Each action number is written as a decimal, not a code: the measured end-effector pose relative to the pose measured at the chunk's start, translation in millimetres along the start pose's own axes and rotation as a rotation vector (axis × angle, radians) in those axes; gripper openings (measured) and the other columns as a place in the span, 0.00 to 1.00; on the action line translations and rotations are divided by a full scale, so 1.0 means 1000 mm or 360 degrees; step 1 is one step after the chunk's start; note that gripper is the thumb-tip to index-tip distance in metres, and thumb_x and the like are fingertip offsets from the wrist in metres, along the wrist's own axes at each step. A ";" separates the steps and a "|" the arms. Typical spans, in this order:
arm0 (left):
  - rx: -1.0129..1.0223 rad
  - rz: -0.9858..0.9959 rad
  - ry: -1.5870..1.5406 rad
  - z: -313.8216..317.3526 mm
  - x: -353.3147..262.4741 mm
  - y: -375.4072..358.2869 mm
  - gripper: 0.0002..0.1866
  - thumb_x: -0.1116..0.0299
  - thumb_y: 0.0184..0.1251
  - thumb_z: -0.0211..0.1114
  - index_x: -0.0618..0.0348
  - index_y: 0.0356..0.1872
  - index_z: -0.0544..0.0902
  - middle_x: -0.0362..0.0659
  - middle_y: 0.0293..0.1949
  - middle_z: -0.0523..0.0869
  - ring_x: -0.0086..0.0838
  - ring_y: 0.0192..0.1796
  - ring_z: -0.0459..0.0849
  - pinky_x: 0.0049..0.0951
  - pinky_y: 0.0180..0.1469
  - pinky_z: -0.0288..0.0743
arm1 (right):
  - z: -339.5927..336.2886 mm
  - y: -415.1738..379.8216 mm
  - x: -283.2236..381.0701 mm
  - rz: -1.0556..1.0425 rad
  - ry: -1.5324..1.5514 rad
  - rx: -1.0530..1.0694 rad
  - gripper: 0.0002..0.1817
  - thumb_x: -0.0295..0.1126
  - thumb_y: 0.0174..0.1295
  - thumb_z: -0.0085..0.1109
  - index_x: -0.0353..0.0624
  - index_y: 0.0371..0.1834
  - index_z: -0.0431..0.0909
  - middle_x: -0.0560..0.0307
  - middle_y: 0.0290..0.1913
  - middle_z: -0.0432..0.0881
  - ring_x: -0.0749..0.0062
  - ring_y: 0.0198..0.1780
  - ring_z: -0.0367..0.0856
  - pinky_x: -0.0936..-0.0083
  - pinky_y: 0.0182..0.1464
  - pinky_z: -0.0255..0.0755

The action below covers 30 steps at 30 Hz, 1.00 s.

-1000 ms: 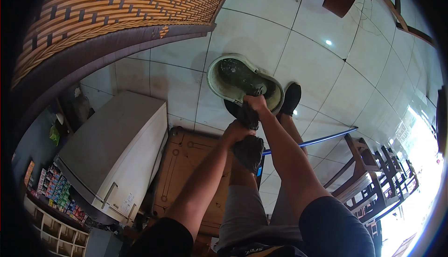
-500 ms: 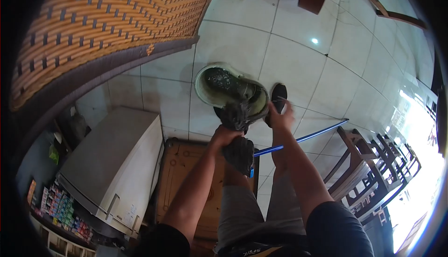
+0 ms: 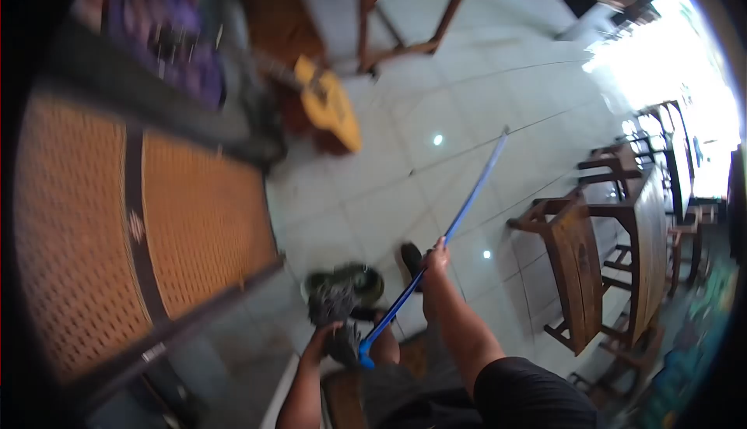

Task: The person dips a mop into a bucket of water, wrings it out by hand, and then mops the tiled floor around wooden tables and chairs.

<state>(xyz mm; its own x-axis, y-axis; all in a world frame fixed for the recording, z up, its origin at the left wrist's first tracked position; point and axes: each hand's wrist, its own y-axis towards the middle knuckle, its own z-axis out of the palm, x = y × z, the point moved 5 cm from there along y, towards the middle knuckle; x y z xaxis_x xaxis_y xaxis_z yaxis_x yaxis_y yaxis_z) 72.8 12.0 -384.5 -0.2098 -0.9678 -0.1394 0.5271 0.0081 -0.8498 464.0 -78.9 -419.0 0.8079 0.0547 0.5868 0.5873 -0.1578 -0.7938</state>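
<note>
My right hand [image 3: 438, 258] is closed around the blue pole of a mop [image 3: 471, 199]. The pole slants away from me toward the upper right. My left hand [image 3: 330, 337] grips the grey, stringy mop head [image 3: 333, 304] near the pole's lower blue end. Strands hang in front of an oval, pale green bucket [image 3: 372, 283] on the floor and hide part of it. A dark shoe [image 3: 411, 256] shows beside the bucket. Motion blur softens the strands and my left fingers.
Woven partition panels [image 3: 206, 226] stand at left, with a yellow guitar [image 3: 331, 110] beyond them. A wooden stool [image 3: 412, 16] is at the top. Wooden benches [image 3: 576, 265] and tables line the right side. Pale tiles [image 3: 405, 195] cover the floor.
My right hand has gone from beside the bucket to the mop pole, which now points more steeply away. My left hand stays on the mop head. The view has swung, bringing the guitar into sight.
</note>
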 end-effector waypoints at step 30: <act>0.0768 0.2282 0.0063 1.050 -0.444 -0.047 0.28 0.49 0.76 0.55 0.45 0.17 0.53 0.31 0.14 0.51 0.17 0.17 0.48 0.22 0.22 0.46 | 0.005 0.087 0.852 -0.2450 -0.1542 0.0833 0.19 0.45 0.64 0.61 0.54 0.55 0.75 0.53 0.51 0.80 0.54 0.56 0.78 0.57 0.55 0.74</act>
<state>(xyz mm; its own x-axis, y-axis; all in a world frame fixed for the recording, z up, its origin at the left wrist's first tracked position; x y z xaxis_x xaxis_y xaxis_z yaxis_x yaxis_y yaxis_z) 1005.4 176.8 251.2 0.6834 -0.2055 -0.7005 0.5087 0.8223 0.2551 1203.7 -41.1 10.6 -0.7277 0.3258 0.6036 0.5291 0.8266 0.1917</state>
